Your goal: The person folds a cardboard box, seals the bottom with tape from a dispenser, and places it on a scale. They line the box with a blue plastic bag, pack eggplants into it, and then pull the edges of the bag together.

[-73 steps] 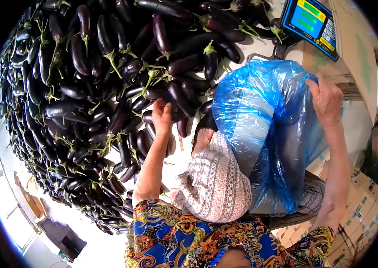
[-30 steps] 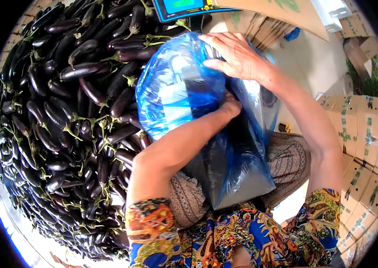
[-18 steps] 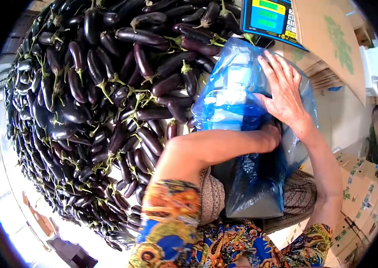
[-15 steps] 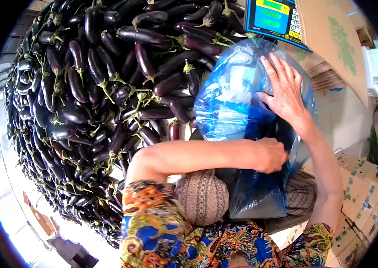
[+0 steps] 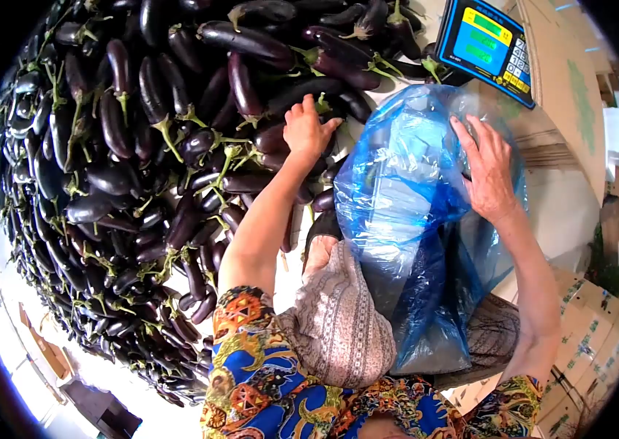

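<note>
My left hand (image 5: pixel 308 135) reaches over the heap of eggplants (image 5: pixel 122 183), thumb and fingers apart. It is right at a small eggplant (image 5: pixel 330 121) whose green stem shows between the fingertips and thumb. On the far right side of a blue plastic bag (image 5: pixel 397 175) rests my right hand (image 5: pixel 491 172), its fingers spread over the film. The bag's translucent film is spread wide in front of my body, its lower end lying between my knees.
Beyond the bag is a scale display (image 5: pixel 486 47) with a keypad. A large cardboard box (image 5: pixel 569 80) stands at the right, and flattened printed cartons (image 5: pixel 587 336) lie at lower right. My patterned trouser leg (image 5: pixel 342 314) is left of the bag.
My left hand has left the near part of the bag and moved up and left to the eggplants. My right hand stays on the bag. The view has shifted slightly.
</note>
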Demonstrator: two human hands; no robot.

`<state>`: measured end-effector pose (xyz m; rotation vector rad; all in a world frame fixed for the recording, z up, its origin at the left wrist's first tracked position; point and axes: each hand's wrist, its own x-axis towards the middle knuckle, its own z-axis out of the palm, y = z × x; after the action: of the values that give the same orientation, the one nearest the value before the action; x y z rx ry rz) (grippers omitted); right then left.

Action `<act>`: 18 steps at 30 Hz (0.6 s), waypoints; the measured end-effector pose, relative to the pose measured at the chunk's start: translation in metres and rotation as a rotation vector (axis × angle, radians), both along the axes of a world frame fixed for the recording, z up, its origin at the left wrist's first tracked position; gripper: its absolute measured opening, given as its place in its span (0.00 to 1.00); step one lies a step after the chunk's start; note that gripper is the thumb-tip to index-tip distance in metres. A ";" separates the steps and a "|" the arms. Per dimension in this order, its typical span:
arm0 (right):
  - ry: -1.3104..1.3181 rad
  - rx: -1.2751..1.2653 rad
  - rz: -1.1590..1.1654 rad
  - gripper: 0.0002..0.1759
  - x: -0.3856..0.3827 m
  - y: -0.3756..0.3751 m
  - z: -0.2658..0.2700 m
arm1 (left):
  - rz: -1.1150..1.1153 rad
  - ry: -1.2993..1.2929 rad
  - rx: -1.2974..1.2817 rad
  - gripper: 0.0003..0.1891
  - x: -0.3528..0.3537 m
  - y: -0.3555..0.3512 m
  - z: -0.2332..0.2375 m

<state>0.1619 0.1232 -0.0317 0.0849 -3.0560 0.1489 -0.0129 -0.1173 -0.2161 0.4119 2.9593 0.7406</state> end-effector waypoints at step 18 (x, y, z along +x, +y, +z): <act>-0.275 -1.701 -0.361 0.30 0.077 -0.049 0.087 | -0.522 0.247 1.147 0.25 0.094 -0.032 0.232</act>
<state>0.2386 0.0739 0.0553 -0.5781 -1.9958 2.5301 0.0809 -0.1496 0.0163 1.2935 2.0532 2.2923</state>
